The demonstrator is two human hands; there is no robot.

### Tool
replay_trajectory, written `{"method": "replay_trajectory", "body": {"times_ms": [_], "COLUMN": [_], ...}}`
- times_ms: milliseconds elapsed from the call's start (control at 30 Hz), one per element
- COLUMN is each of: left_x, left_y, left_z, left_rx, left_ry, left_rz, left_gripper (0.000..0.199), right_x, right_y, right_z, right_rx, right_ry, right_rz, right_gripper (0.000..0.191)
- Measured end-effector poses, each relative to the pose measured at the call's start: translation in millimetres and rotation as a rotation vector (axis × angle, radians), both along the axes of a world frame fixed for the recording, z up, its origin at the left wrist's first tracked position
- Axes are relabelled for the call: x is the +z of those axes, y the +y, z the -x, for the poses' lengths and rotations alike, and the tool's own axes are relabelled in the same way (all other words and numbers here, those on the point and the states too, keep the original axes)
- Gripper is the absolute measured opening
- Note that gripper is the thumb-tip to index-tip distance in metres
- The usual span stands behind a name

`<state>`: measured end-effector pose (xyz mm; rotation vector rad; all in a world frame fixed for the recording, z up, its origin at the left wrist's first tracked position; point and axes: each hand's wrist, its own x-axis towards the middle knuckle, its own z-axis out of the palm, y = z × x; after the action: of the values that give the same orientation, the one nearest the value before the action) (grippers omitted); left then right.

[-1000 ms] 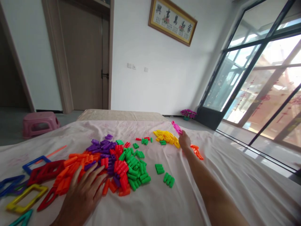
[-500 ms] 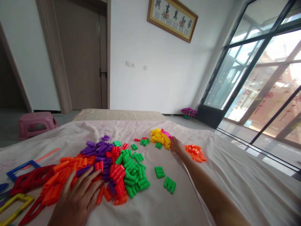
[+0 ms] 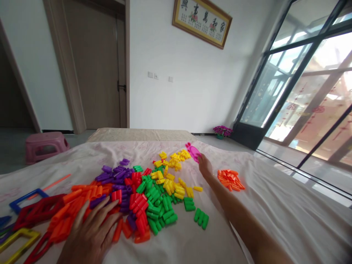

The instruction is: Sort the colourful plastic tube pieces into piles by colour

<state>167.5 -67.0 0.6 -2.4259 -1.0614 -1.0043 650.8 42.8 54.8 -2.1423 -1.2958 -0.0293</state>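
My left hand (image 3: pixel 92 227) lies with fingers spread on the near left of a heap of plastic blocks, touching orange blocks (image 3: pixel 78 200) and close to red ones (image 3: pixel 138 203). Purple blocks (image 3: pixel 118 173) and green blocks (image 3: pixel 156 200) make up the rest of that heap. At the far side, my right hand (image 3: pixel 205 165) grips a pink oval plastic piece (image 3: pixel 194 151) by its near end, raised and slightly blurred. Yellow blocks (image 3: pixel 170 187) lie scattered to its left, some on the green ones. Its exact kind I cannot make out.
A separate pile of orange blocks (image 3: pixel 230 179) sits right of my right forearm. Blue (image 3: pixel 27 200), dark red (image 3: pixel 40 212) and yellow (image 3: pixel 19 242) plastic frames lie at the left, near a thin orange stick (image 3: pixel 57 181). A pink stool (image 3: pixel 46 146) stands beyond the cloth-covered surface (image 3: pixel 198 238).
The yellow blocks, heaped beside my right hand before, now spread left and nearer over the green blocks. The pink piece shows more fully in my right hand. My left hand has stayed in place.
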Motion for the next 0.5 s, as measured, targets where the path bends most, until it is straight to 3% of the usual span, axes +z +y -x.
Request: {"method": "replay_trajectory", "body": {"times_ms": [100, 233, 367, 500], "left_x": [-1.0, -6.4, -8.5, -6.1], "left_y": [0.4, -1.1, -1.8, -2.3], "left_z": [-1.0, -8.7, -10.2, -10.1], "left_rx": [-0.005, 0.007, 0.013, 0.015], "left_ry": [-0.041, -0.181, -0.18, -0.187], "left_rz": [0.005, 0.02, 0.047, 0.04], "left_gripper": [0.035, 0.044, 0.043, 0.043], "right_x": [9.0, 4.3, -3.7, -7.8], "right_y": [28.7, 57.4, 79.8, 85.3], "right_z": [-40.3, -60.5, -45.0, -11.5], "right_rx": [-0.195, -0.197, -0.102, 0.064], "right_ry": [-0.006, 0.005, -0.045, -0.13], "right_rz": [0.102, 0.244, 0.317, 0.291], "right_gripper": [0.046, 0.042, 0.039, 0.038]}}
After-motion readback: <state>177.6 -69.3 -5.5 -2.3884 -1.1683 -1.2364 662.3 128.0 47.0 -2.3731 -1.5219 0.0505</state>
